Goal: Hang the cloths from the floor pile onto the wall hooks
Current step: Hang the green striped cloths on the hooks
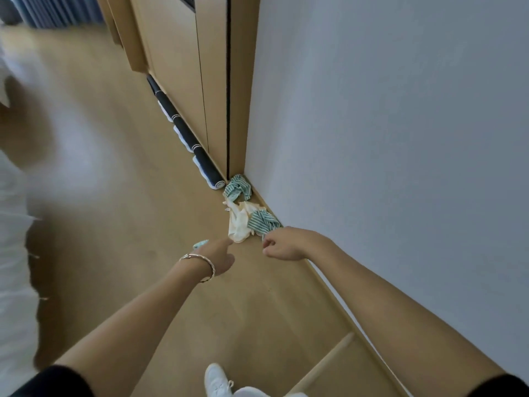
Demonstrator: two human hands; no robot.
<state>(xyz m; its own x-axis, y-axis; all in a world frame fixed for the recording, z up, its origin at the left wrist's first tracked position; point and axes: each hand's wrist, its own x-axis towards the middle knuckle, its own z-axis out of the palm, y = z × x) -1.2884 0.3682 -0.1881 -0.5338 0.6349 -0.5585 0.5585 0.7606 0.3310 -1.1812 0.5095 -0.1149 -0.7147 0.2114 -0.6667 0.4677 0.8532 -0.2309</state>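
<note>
A small pile of cloths lies on the wooden floor where it meets the white wall [386, 138]. It holds a teal-striped cloth [237, 188] in the corner, a cream cloth [239, 223] in the middle and a second teal-striped cloth [262, 220] nearest me. My right hand [283, 243] has its fingers curled at the near end of that second striped cloth and seems to pinch it. My left hand [217, 253], with a bracelet on the wrist, stretches its index finger to the cream cloth's near edge. A scrap of teal cloth [200, 243] peeks out behind it. No wall hooks are in view.
Wooden cupboard doors [183, 81] run along the far side, with a long dark roll [186, 133] lying at their foot. A pale wooden bar [323, 365] leans near the skirting. My white shoe [217, 381] stands at the bottom edge. White bedding [14, 253] fills the left.
</note>
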